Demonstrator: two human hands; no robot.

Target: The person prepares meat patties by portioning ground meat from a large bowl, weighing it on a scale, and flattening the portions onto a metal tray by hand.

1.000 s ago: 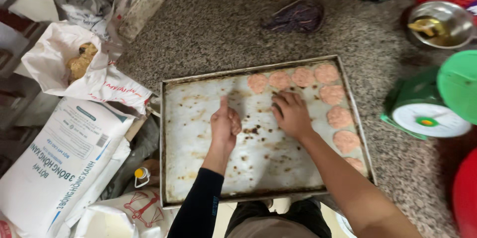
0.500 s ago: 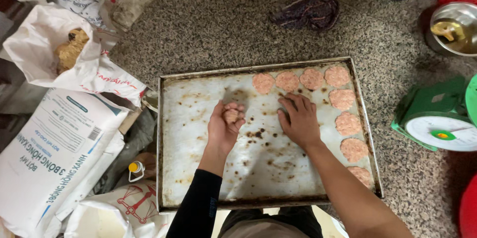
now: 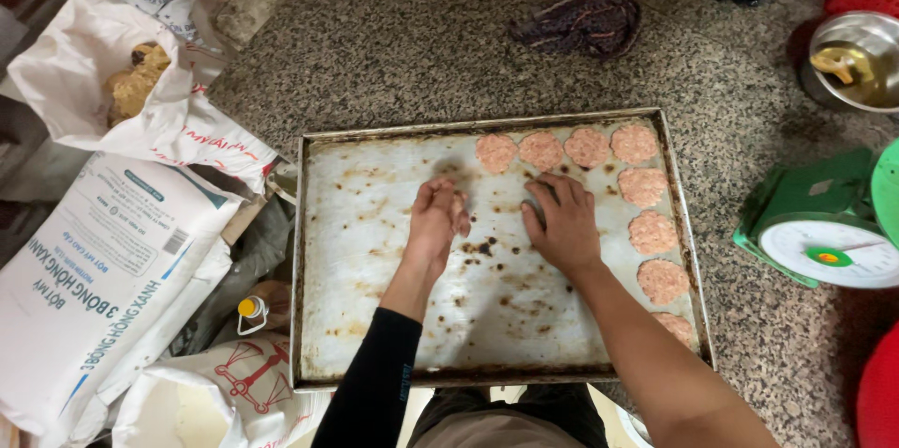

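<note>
- A large, stained metal baking tray (image 3: 375, 223) lies on a speckled stone tabletop (image 3: 403, 55), in the middle of the frame.
- The left hand (image 3: 435, 219), with a black sleeve (image 3: 375, 382) on its arm, is over the middle of the tray. Its fingers are curled closed around a small pinkish lump (image 3: 459, 209), which shows only a little between them.
- The right hand (image 3: 562, 223) is just to the right of the left one. It lies open and flat, palm down, with the fingers spread on the tray; whether something is under it I cannot tell.
- Round, flat pink patties (image 3: 588, 146) lie in a row along the upper edge of the tray and continue down its right side.
- The first patty of the row is just above the gap between the two hands, near but apart from them.
- In the right part of the frame, beside the tray, a green kitchen scale (image 3: 815, 233) stands.
- A metal bowl (image 3: 857, 59) is in the upper right, and a dark cloth (image 3: 581, 22) lies above the tray.
- At the left, white sacks (image 3: 103, 289) lie beside the tray, and an open white bag (image 3: 103, 92) with brownish pieces is in the upper left.
</note>
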